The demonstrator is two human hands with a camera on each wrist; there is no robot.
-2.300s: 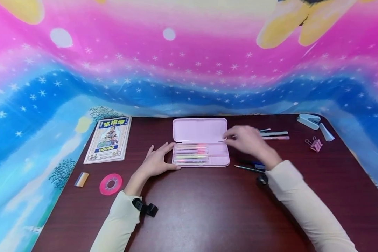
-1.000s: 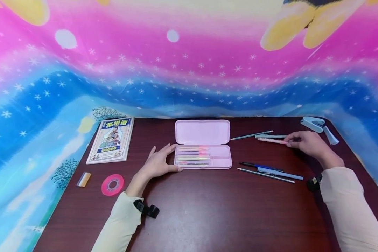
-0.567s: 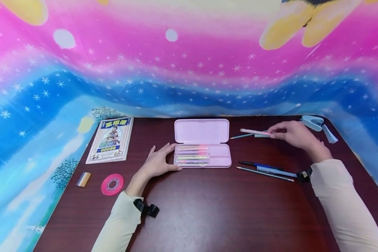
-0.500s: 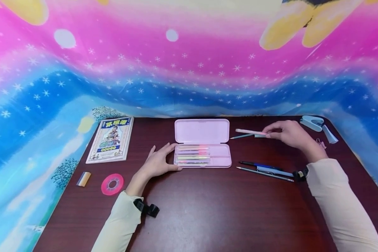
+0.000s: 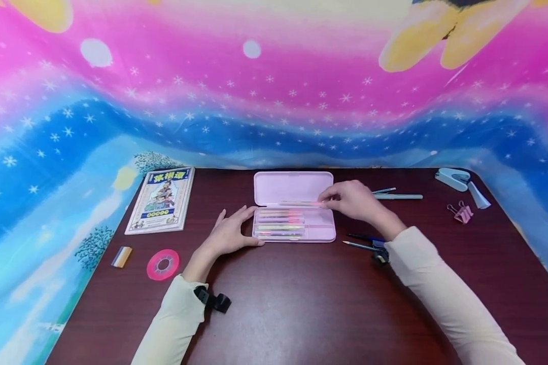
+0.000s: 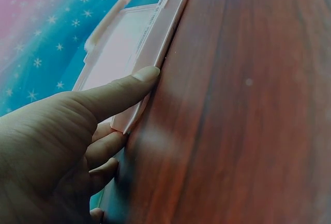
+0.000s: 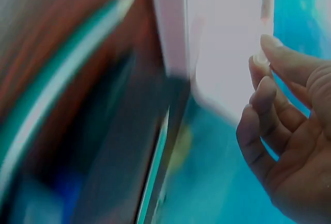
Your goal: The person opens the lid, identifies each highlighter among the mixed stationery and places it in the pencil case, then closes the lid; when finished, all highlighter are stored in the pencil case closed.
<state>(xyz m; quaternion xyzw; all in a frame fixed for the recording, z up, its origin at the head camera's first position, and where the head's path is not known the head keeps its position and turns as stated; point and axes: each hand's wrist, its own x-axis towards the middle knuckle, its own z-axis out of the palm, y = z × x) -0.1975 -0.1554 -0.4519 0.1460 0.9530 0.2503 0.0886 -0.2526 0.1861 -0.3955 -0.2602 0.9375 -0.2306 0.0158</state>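
Note:
A pink pencil case (image 5: pixel 320 217) lies with its lid raised, and several pens (image 5: pixel 279 228) fill the left part of its tray. My left hand (image 5: pixel 226 234) holds the case's left end, thumb along the front wall (image 6: pixel 150 53) and fingers around the corner. Between thumb and fingertips, my right hand (image 5: pixel 356 203) pinches one end of a slim pink pen (image 5: pixel 300 203). That pen (image 7: pixel 267 6) points left, above the back of the tray and in front of the lid (image 5: pixel 294 186).
Right of the case lie a pale green pen (image 5: pixel 402 196), a teal pencil (image 5: pixel 385 191) and a dark green pencil (image 5: pixel 361 246). A stapler (image 5: pixel 452 179) and pink binder clip (image 5: pixel 462 213) sit farther right. Left are a book (image 5: pixel 160 200), pink tape roll (image 5: pixel 163 264) and eraser (image 5: pixel 121 257).
My right hand took the pink pen from beside the pale green pen, lifted it and carried it left to the case. The left hand has stayed at the case's left end.

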